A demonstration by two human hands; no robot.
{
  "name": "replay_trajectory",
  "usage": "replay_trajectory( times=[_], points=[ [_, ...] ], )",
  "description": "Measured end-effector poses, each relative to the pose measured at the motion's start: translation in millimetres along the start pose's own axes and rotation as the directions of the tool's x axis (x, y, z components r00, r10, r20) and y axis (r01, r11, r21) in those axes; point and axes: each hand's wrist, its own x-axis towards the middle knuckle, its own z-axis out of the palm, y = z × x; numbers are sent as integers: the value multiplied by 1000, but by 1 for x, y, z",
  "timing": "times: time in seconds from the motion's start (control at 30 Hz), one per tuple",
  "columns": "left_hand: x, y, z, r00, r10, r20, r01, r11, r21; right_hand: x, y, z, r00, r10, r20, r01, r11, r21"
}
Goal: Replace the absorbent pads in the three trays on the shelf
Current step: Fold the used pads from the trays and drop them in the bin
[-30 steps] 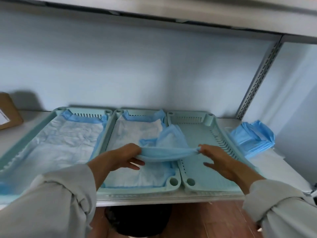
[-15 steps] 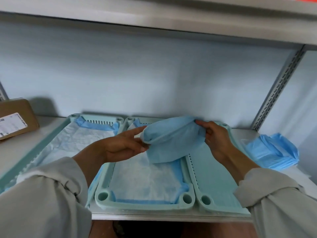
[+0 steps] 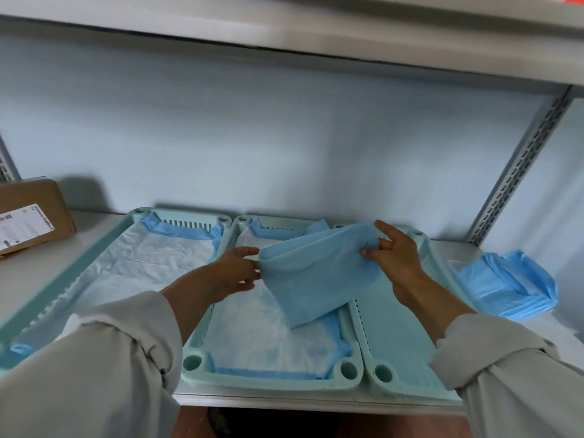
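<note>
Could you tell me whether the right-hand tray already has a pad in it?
Not yet. The right tray shows a bare floor; both hands hold the folded blue pad above it.

Both arms reach forward; left hand (image 3: 235, 270) and right hand (image 3: 395, 259) pinching.

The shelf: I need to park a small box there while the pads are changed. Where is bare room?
Bare shelf shows between the cardboard box and the left tray. The right tray floor is unlined, but the held pad hangs partly over it. Crowded: the lined left and middle tray, and the pad stack at far right.
</note>
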Motion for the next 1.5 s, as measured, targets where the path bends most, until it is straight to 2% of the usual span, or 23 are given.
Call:
replay_trajectory(
  times=[0.1, 0.2, 0.3, 0.43, 0.5, 0.57, 0.6, 0.63, 0.73, 0.77, 0.8, 0.87, 0.9, 0.97, 1.0, 1.13, 1.23, 1.33, 1.43, 1.5],
  points=[
    [4, -15, 7, 998, -48, 39, 46, 998, 52, 0, 3, 2, 1000, 4, -8, -4, 1000, 17],
    [6, -25, 20, 1000, -16, -10, 17, 993, 115, 1, 7, 1, 999, 11, -35, -10, 1000, 19],
    [10, -25, 26, 989, 104, -101, -103, 995, 16, 2, 15, -7, 999, 39, 15, -39, 999, -34],
    [9, -3, 26, 934, 269, -236, -297, 951, -88, -1, 29, -18, 945, 259, 200, -192, 933, -303],
    [8, 3, 14, 915, 351, -199, -381, 914, -139, 3, 24, -14, 950, 228, 214, -194, 966, -169],
    [3, -4, 2, 939, 343, 2, -343, 939, -27, 8, 13, -10, 964, 186, 188, -204, 976, 78],
    [0, -12, -3, 954, 292, 70, -296, 952, 70, 9, 8, -10, 966, 191, 172, -210, 973, 98],
    [2, -20, -7, 966, 245, 79, -254, 957, 137, 9, 7, -11, 957, 221, 186, -233, 971, 48],
    [4, -26, -7, 974, 219, -49, -216, 974, 66, 1, 11, -14, 863, 380, 334, -279, 909, -311],
    [5, -23, -8, 963, 243, -114, -236, 969, 71, -1, 12, -12, 858, 384, 341, -268, 901, -341],
    [5, -18, -7, 951, 263, -162, -253, 964, 80, -1, 13, -9, 879, 346, 329, -262, 926, -272],
    [5, -10, -8, 946, 266, -185, -259, 964, 64, -2, 12, -3, 912, 293, 287, -305, 952, -5],
    [6, -8, -10, 951, 255, -173, -251, 967, 45, -3, 12, -1, 908, 301, 290, -325, 945, 37],
    [6, -6, -13, 958, 235, -166, -228, 972, 59, -7, 15, 3, 888, 350, 298, -329, 937, -119],
    [6, -5, -15, 957, 232, -173, -222, 972, 74, -9, 17, 4, 895, 351, 276, -324, 936, -139],
    [6, -4, -22, 963, 206, -173, -206, 978, 17, -5, 13, 11, 948, 277, 157, -285, 958, 30],
    [8, -5, -27, 966, 212, -148, -184, 966, 181, -1, 13, 17, 978, 190, 84, -186, 981, -59],
    [13, -3, -35, 973, 176, -152, -131, 956, 264, 6, 13, 15, 990, 99, 97, -62, 943, -327],
    [16, -1, -38, 990, 54, -130, -28, 980, 196, 17, 12, 17, 991, 119, 63, -73, 870, -487],
    [19, 0, -33, 996, -23, -87, 27, 999, 39, 21, 11, 24, 983, 183, 37, -155, 911, -383]
  ],
)
